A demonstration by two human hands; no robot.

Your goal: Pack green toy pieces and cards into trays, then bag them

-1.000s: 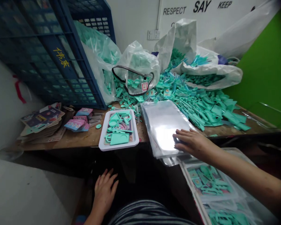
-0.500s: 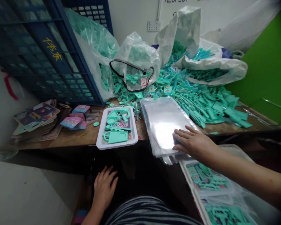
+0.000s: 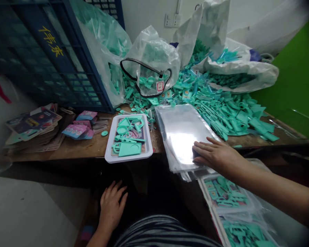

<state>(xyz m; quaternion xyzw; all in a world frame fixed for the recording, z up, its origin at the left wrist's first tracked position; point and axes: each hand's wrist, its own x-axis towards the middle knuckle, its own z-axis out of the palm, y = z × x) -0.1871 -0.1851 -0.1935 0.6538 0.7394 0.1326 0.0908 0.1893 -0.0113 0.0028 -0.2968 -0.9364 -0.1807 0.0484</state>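
Plastic sleeves (image 3: 180,127) in a flat stack, right there on the desk (image 3: 90,149), and your right hand (image 3: 217,156) is on them, palm down, fingers out straight and close together, across the near right part. Long axis runs away from you, far end slanting off to the left, near end poking past the desk's front edge. Your left hand (image 3: 110,209) is the farther one, low by your lap, fingers loosely spread, nothing visible in its grip; what's under that palm, you can't tell. White tray (image 3: 130,159) sits just left of the stack, green pieces (image 3: 237,118) heaped beyond and right.
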